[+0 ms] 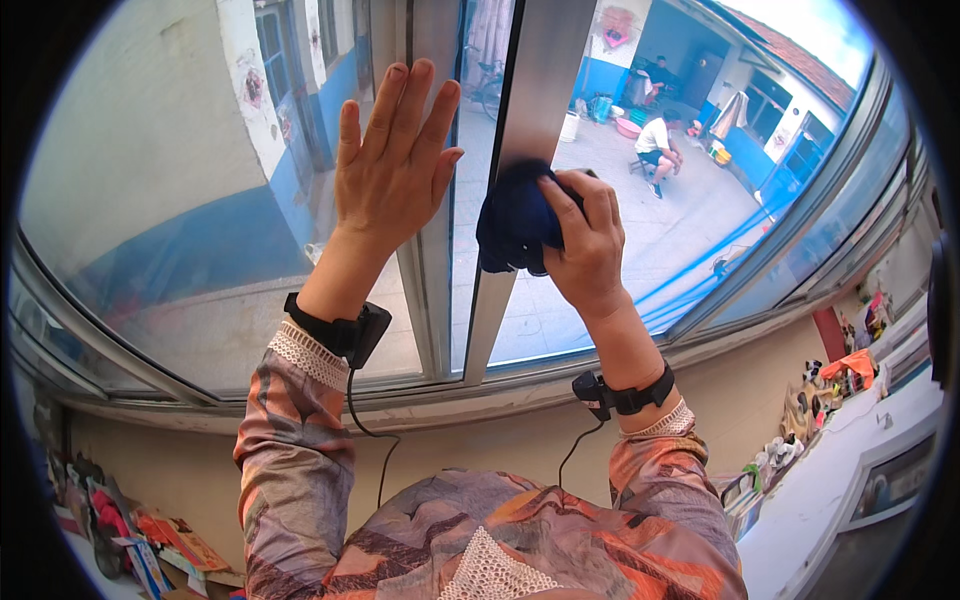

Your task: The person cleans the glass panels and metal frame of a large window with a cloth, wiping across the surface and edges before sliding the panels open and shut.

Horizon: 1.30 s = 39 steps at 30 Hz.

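Observation:
My left hand (394,157) is raised flat before the left window pane (187,187), fingers straight and slightly apart, with nothing in it. Whether its palm touches the glass or the sash, I cannot tell. My right hand (592,240) grips a bunched dark navy cloth (517,217). That cloth lies against the metal upright of the window sash (544,82), covering part of it. The fingertips press on the cloth's right side, and the palm is hidden. To the right of this upright, the view opens onto a courtyard.
Below the window runs a sill (450,420). Boxes and bags (172,540) are piled at lower left. Assorted items, an orange cloth (851,364) among them, line the wall at right. Outside, a person (658,150) sits on a stool; another is farther back. Cables hang from both wrist bands.

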### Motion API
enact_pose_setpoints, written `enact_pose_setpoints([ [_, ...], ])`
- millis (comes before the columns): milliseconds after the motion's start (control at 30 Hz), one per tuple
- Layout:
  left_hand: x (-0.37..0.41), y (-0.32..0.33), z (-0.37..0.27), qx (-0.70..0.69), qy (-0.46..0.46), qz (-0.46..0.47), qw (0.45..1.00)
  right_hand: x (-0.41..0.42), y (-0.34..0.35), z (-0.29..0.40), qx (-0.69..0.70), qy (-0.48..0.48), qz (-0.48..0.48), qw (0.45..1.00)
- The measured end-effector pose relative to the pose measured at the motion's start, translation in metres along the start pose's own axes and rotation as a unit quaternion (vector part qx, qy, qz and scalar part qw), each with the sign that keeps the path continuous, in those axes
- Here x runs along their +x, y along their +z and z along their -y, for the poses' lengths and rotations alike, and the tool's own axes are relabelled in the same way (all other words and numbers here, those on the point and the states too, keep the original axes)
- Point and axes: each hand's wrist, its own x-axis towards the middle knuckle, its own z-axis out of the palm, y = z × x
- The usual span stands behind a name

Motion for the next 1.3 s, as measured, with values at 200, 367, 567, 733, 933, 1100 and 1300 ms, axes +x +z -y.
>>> enact_pose_setpoints([
  [200,0.001,0.003,-0.001,-0.011,0.000,-0.010,1.000,0.166,-0.036,-0.035,-0.028,-0.136,-0.168,0.976],
  [367,0.000,0.004,0.000,-0.027,0.002,-0.019,0.999,0.226,-0.058,-0.031,-0.077,-0.146,-0.235,0.958],
  [567,0.002,-0.001,0.001,-0.013,-0.007,-0.014,1.000,0.084,0.002,-0.025,-0.085,-0.091,-0.153,0.980],
  [733,0.001,0.005,-0.002,0.001,0.005,-0.030,1.000,-0.053,0.026,0.004,-0.057,-0.008,-0.036,0.998],
  [933,-0.001,0.005,-0.002,0.010,0.006,-0.030,0.999,-0.026,0.005,0.007,-0.052,-0.002,0.038,0.998],
  [1100,0.001,0.002,0.001,0.018,0.004,-0.034,0.999,0.121,-0.019,-0.020,-0.105,-0.066,-0.164,0.979],
  [1300,0.008,-0.028,-0.009,0.034,0.009,-0.033,0.999,0.116,0.017,-0.027,-0.105,-0.152,-0.242,0.952],
])
